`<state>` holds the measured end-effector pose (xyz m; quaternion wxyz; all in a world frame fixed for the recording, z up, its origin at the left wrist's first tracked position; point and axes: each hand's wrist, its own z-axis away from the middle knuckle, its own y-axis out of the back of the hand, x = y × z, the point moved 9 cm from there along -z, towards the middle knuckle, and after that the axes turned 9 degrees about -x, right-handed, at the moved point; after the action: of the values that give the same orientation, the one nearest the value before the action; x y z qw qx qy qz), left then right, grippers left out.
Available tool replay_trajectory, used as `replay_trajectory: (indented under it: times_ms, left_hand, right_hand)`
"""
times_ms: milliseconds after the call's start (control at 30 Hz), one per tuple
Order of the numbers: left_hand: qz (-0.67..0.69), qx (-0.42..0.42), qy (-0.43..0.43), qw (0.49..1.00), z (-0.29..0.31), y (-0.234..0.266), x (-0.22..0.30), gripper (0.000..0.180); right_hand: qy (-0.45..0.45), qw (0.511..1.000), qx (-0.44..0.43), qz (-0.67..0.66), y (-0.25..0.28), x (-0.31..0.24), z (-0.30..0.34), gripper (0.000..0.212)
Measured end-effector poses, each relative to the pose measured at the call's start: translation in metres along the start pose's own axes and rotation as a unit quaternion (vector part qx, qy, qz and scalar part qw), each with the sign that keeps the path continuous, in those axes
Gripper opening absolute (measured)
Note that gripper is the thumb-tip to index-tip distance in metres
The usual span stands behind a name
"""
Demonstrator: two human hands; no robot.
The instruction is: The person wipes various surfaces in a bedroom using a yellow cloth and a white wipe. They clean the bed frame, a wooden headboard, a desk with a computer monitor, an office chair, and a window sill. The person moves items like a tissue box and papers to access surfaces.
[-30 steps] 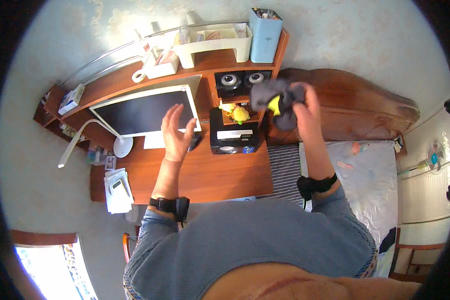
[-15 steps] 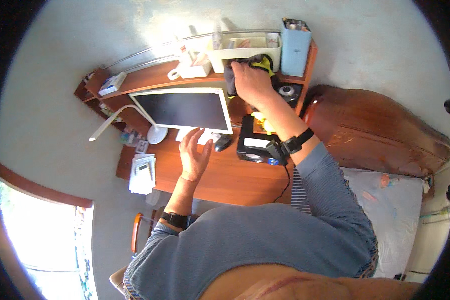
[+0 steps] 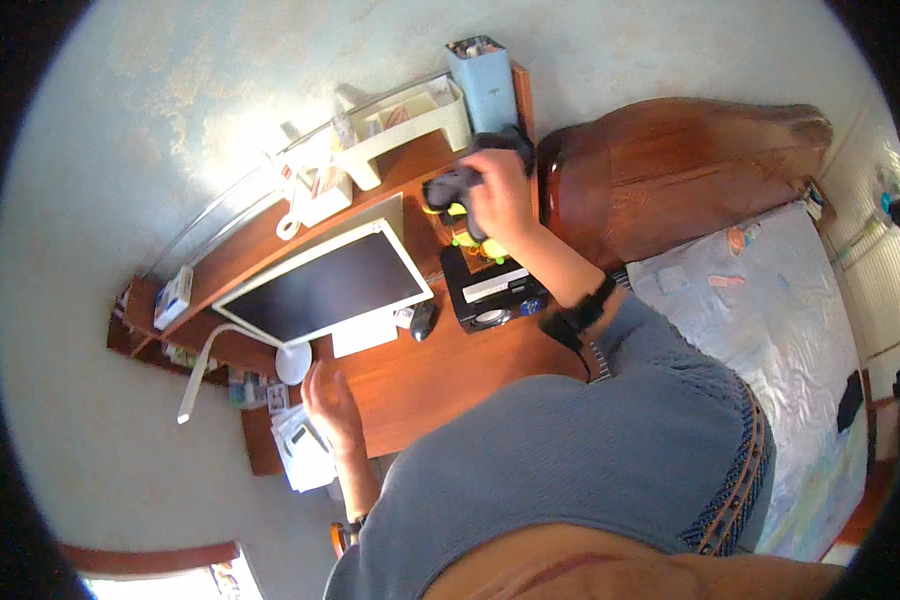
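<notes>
From where I stood, the right hand (image 3: pixel 503 192) was grasping a dark cloth bundle (image 3: pixel 454 188) at the right end of the far shelf (image 3: pixel 410 165), near the blue container (image 3: pixel 483 95). The left hand (image 3: pixel 334 412), its fingers loose and apparently empty, was over the left of the desk (image 3: pixel 450 385), near the lamp base (image 3: pixel 293 363). In my opinion, gathering the loose folds well would spare the small yellow toy (image 3: pixel 492 249) from being caught.

You have no readable text in view: the small dark mark (image 3: pixel 493 91) on the tall blue container (image 3: pixel 483 110) and any print on the papers (image 3: pixel 305 466) on your surface (image 3: pixel 450 385) are too blurred to make out.
</notes>
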<state>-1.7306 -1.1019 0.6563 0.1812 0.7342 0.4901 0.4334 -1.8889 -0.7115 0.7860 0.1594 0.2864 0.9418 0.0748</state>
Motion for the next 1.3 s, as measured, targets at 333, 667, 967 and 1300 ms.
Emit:
replay_trajectory:
  times_ms: [333,667,967,1300]
  left_hand:
    - [0.008,-0.026,0.007,1.000,0.006,-0.013,-0.027,0.029]
    - [-0.023,-0.035,-0.001,0.999,0.015,-0.021,-0.006,0.024]
    - [-0.015,-0.071,-0.020,0.997,0.023,-0.044,0.030,0.024]
    - [0.046,-0.101,-0.003,0.994,0.029,-0.072,0.045,0.022]
  right_hand:
    - [-0.426,0.838,-0.003,-0.342,0.041,0.183,-0.073,0.029]
    - [-0.416,0.808,-0.179,-0.376,-0.010,0.262,-0.117,0.030]
    - [-0.410,0.870,-0.185,-0.203,-0.006,0.271,-0.124,0.036]
    - [-0.453,0.821,-0.137,-0.318,0.050,0.180,-0.035,0.046]
